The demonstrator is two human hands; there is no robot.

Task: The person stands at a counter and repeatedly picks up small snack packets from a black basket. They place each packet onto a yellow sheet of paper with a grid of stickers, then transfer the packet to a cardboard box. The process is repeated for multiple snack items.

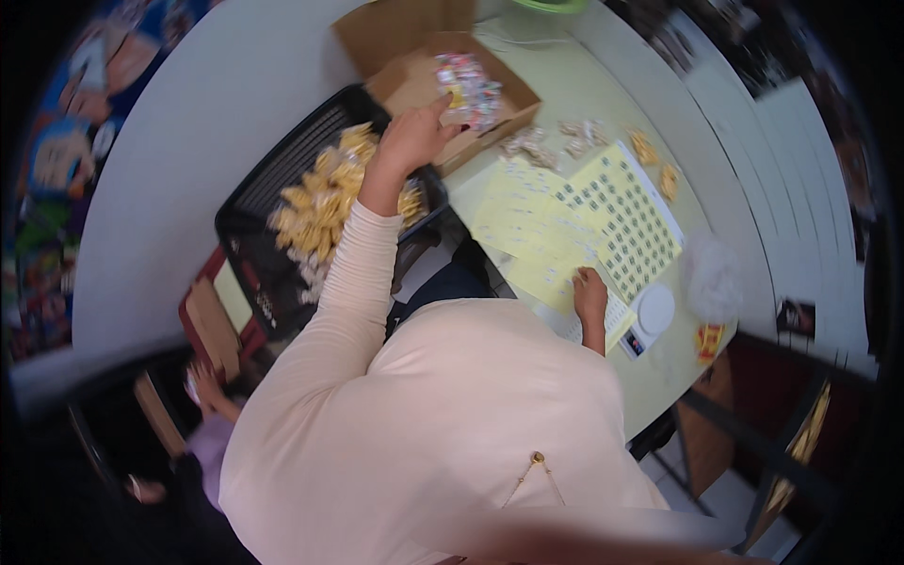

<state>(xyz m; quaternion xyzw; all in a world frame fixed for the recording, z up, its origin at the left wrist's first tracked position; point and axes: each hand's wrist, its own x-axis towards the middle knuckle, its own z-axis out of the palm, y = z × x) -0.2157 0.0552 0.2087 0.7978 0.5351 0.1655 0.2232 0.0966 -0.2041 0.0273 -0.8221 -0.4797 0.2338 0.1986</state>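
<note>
My left hand (411, 139) reaches over the cardboard box (405, 87). Its index finger and thumb grip the near edge of a clear plastic packet with multicoloured contents (469, 91), which lies in the box. On the yellow sheets (527, 221) of the table rests my right hand (590, 295), fingers curled down and pressed together. Whatever is under those fingertips is too small to make out. Small pale pieces are scattered over the sheets beside it. A sheet with rows of small dark green marks (633, 226) lies just beyond, and a round-topped white scale (656, 309) stands to its right.
At left, a black plastic basket (247, 212) holds many yellow packets (315, 202). Small packets (584, 137) lie along the far side of the table. A clear plastic bag (713, 273) and a red-and-yellow packet (709, 341) sit at the right edge. Another person's hand (205, 386) shows lower left.
</note>
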